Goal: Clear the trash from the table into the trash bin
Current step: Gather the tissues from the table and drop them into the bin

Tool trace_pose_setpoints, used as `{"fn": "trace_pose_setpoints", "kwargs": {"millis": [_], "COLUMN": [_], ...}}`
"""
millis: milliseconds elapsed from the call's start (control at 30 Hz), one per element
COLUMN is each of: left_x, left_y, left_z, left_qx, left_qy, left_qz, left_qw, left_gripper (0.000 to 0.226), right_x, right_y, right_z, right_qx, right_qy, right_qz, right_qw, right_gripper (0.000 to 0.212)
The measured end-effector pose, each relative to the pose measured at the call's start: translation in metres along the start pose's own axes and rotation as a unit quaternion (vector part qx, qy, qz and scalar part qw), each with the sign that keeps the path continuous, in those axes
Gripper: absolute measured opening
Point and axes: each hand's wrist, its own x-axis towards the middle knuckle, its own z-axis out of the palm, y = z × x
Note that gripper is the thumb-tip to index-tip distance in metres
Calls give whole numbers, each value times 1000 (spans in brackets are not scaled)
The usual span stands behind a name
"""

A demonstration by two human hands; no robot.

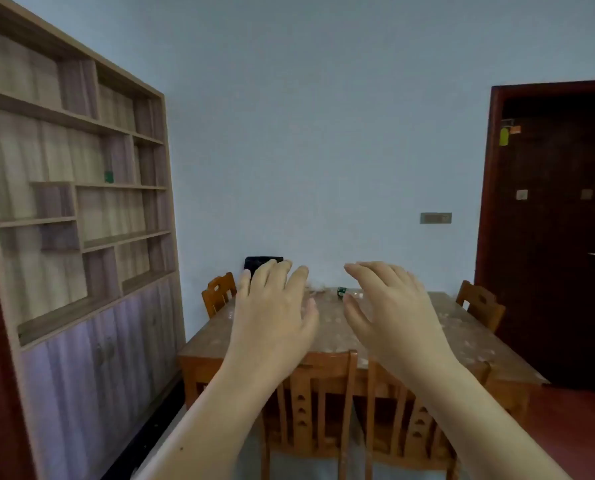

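Above the table, left hand and right hand hover, both empty

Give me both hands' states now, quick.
Left hand: open, fingers spread, holding nothing, raised in front of the table.
Right hand: open, fingers loosely curled, holding nothing.
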Motion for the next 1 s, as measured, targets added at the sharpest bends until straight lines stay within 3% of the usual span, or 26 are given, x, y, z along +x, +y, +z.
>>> {"fn": "trace_pose_setpoints", "kwargs": {"millis": [233,533,767,1000], "left_x": [-28,-75,-77,-16], "left_y": [-59,-136,-198,-263], "left_z": [1,39,85,162], "left_qx": [27,11,7,24], "left_qy": [23,-13,-53,-100], "left_qz": [15,-50,-93,-82], "left_qw": [999,999,994,991], "left_gripper": [44,40,41,38], "right_x": [-8,-31,-22,24], "right_y": [-42,-83,-83,-46], "right_z": [42,113,195,294], "right_qx": [26,54,81,94], "right_qy": [1,-71,-133,-130], "right_qz": [-3,5,24,63], "right_qw": [1000,996,988,985], "right_gripper": [38,40,43,35]}}
